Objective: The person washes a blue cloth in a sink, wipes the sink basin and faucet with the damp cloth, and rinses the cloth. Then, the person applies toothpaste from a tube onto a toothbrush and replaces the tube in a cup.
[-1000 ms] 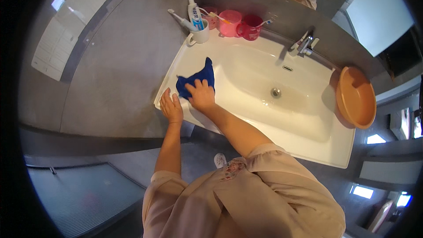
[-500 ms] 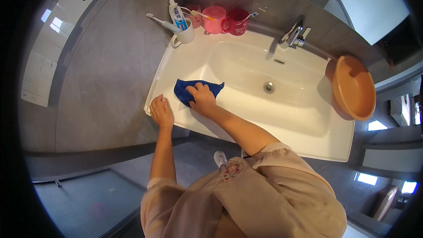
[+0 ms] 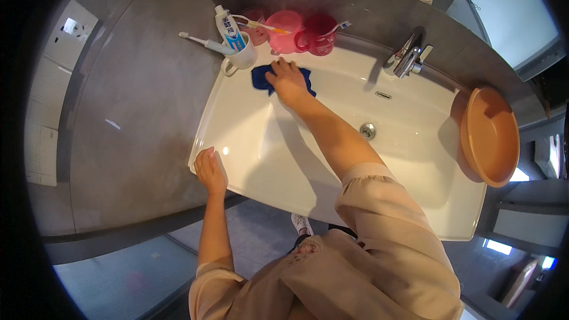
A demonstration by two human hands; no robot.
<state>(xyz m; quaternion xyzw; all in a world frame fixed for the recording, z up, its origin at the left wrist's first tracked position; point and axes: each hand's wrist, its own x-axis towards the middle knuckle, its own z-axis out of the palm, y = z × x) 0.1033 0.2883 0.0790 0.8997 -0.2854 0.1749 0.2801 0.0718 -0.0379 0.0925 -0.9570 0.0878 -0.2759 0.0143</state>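
A dark blue cloth (image 3: 261, 77) lies on the white washbasin's (image 3: 237, 124) left ledge, just in front of the cups. My right hand (image 3: 289, 83) presses down on this cloth with bent fingers, and part of it is hidden beneath the palm. At the front left corner of the basin rests my left hand (image 3: 210, 172), its fingers stretched out and holding nothing. Beyond the cloth stand a white mug (image 3: 243, 56) with a toothpaste tube (image 3: 230, 28) and an electric toothbrush (image 3: 207, 43), a pink cup (image 3: 284, 31) and a dark red cup (image 3: 320, 35).
A chrome faucet (image 3: 408, 61) rises at the basin's back edge, above the drain (image 3: 368, 131). An orange plastic tub (image 3: 491, 136) leans at the right end. Grey wall (image 3: 136, 95) borders the left side, and a mirror (image 3: 462, 0) is at the back.
My right hand has slid the blue cloth away from me, from the front part of the left ledge up near the cups. My left hand has stayed at the corner.
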